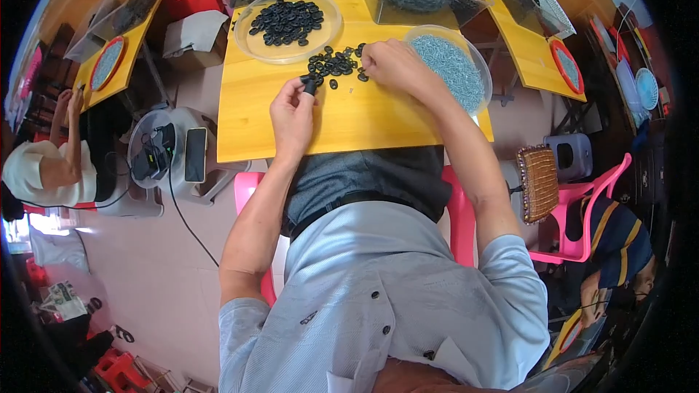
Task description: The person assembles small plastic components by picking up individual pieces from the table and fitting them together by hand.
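Observation:
My left hand [293, 115] is closed in a pinch over the yellow table, near the front of a loose pile of black oval ring-like pieces [335, 64]. Black material shows at its fingertips; whether it is a finger cover or a held piece, I cannot tell. At the pile's right side, my right hand [397, 65] is curled downward with its fingertips among the pieces, and what it pinches is hidden. Just right of that hand stands a round clear tub of small silvery screw-like parts [450, 73]. Behind the pile, a round clear tray [331, 29] holds more black pieces.
Large clear bins [415, 9] of black parts line the back of the yellow table [255, 127]. A phone [195, 154] lies on a stool at left, with a cable trailing down. Other people work at left and lower right. A pink chair [575, 229] stands at right.

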Demonstrator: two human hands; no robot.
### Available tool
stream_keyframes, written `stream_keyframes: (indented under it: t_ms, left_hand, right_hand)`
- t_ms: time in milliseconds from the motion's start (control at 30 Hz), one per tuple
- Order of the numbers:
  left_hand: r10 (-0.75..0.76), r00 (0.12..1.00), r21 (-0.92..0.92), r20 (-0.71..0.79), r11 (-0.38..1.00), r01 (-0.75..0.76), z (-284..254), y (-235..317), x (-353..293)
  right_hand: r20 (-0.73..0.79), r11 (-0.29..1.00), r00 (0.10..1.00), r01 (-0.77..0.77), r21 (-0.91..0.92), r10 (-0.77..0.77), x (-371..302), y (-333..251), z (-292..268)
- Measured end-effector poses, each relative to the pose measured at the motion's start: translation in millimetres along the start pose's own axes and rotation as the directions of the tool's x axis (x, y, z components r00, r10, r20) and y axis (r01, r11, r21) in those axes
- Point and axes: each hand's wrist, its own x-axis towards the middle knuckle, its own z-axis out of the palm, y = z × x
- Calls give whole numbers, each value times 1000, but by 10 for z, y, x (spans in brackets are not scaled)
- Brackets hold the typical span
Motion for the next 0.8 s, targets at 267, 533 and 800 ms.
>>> stream_keyframes:
  t_ms: [267,533,800]
  left_hand:
    - [-87,966,-148,244,981,125,252,-24,-154]
    - [-110,956,-80,271,987,137,193,-46,-114]
    - [-100,954,-94,281,987,131,137,-63,-112]
  right_hand:
    - [86,455,993,-42,890,-75,-276,-48,280]
    - [44,387,999,-46,921,14,-411,-196,345]
    - [-17,446,999,0,895,34,-404,-252,443]
